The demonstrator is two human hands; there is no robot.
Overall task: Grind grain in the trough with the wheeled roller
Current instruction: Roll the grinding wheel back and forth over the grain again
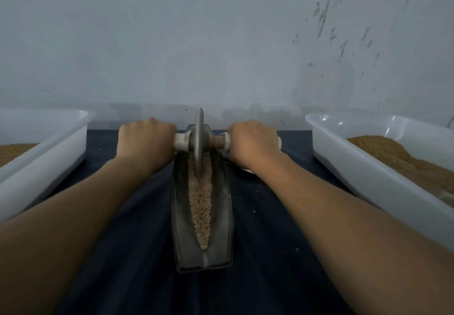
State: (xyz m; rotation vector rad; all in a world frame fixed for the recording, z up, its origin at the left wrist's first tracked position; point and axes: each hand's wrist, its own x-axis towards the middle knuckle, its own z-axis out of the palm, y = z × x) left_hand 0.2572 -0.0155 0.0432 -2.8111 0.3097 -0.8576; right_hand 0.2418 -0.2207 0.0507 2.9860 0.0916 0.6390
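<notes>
The left hand (145, 140) and right hand (253, 142) are each gripping a handle end of the wheeled roller (198, 140). Its disc is standing between them at the trough's (178, 216) far end, in the grain (200, 201).

Left hand (145, 140) and right hand (253, 142) grip the axle handles of the grey metal disc roller (199, 140), at far end of the dark boat-shaped metal trough (222, 216) holding tan crushed grain (200, 204).

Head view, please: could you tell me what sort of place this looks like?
Probably a plain workroom set up for hand grinding: a bare scuffed wall, a cloth-covered surface holding a metal trough of grain with its wheeled roller, and a left tub and right tub, white plastic, holding brown meal.
</notes>
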